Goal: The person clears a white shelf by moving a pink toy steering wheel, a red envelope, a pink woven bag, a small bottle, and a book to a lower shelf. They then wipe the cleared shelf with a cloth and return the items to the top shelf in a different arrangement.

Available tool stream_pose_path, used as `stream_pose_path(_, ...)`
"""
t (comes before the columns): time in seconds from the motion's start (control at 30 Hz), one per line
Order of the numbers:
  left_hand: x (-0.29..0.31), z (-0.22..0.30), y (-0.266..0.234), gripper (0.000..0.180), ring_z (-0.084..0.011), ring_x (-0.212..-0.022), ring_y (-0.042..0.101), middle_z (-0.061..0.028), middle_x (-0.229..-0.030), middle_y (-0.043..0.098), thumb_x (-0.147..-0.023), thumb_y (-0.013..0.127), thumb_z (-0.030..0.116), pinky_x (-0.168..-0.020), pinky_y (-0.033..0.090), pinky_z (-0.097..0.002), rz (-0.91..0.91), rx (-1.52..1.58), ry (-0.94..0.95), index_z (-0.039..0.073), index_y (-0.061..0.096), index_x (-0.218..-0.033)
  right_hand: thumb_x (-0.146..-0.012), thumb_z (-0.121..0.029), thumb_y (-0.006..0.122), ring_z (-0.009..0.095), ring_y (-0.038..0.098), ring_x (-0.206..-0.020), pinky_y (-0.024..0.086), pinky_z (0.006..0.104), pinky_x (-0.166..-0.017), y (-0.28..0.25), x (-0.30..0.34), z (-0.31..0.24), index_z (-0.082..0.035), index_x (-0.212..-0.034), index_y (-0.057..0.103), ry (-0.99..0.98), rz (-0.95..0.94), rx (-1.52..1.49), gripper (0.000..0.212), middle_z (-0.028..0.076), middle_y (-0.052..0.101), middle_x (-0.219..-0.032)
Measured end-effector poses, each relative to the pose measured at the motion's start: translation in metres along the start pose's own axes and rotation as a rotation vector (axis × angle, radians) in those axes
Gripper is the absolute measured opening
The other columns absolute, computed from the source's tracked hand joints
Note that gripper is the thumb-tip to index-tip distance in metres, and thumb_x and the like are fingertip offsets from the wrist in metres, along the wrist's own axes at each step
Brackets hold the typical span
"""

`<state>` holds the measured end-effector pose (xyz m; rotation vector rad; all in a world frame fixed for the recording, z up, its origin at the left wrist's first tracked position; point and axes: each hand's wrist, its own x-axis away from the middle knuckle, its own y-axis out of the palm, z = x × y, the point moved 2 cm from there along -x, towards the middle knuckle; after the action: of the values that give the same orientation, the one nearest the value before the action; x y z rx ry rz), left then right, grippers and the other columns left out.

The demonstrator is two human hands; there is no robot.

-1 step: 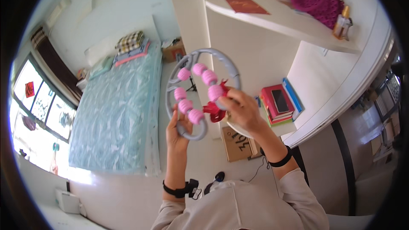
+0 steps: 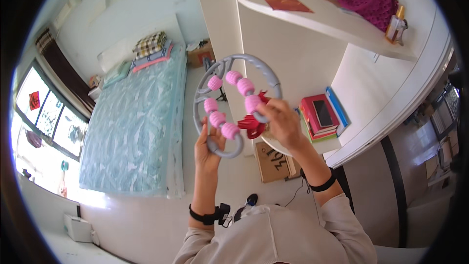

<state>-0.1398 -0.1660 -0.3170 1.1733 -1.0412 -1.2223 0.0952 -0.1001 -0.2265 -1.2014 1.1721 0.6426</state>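
Roller ring (image 2: 245, 87) picked up, not yet put down; left hand (image 2: 207, 154) grips lower end, right hand (image 2: 285, 126) the other.

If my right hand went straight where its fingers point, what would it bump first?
Probably the pink ball right by your right hand's fingertips, on the grey ring you're holding. Whether they already touch is hard to tell.

Two-handed hold, fingers (image 2: 274, 108) bent.
Left hand (image 2: 208, 154) 7 o'clock, forearm (image 2: 204, 193) toward 12; right hand (image 2: 284, 126) 3 o'clock, forearm (image 2: 310, 165) toward 11.
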Motion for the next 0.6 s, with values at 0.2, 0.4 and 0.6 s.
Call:
stream_pose_path(0.2, 0.000, -0.021, -0.025, 0.033, -0.0299, -0.130, 0.051, -0.0157, -0.136, 0.055, -0.101, 0.051, 0.009, -0.106, 0.044, -0.0484, 0.262, -0.204, 0.117, 0.017, 0.053, -0.133, -0.079, 0.020, 0.051, 0.031, 0.063, -0.112, 0.053, 0.0311, -0.090, -0.013, 0.078, 0.024, -0.005, -0.147, 0.041, 0.593, 0.133, 0.015, 0.073, 0.018, 0.056, -0.135)
stream_pose_path(0.4, -0.015, -0.023, -0.096, 0.052, -0.0312, -0.120, 0.058, -0.0119, -0.128, 0.059, -0.094, 0.052, 0.000, -0.106, 0.045, -0.0539, 0.319, -0.285, 0.014, 0.025, 0.044, -0.139, -0.092, 0.004, 0.043, 0.013, 0.065, -0.077, 0.055, 0.0275, -0.066, -0.044, 0.228, 0.072, 0.001, -0.111, 0.061, 1.458, 0.535, -0.576, 0.026, 0.008, 0.067, -0.094)
stream_pose_path(0.6, -0.011, -0.028, -0.154, 0.056, -0.0326, -0.119, 0.059, -0.0133, -0.132, 0.056, -0.091, 0.051, -0.004, -0.102, 0.047, -0.0558, 0.488, -0.323, -0.080, 0.027, 0.042, -0.137, -0.094, -0.003, 0.061, 0.016, 0.065, -0.079, 0.059, 0.0327, -0.078, -0.041, 0.341, 0.075, -0.002, -0.111, 0.060, 1.805, 0.581, -0.722, 0.017, 0.007, 0.066, -0.096)
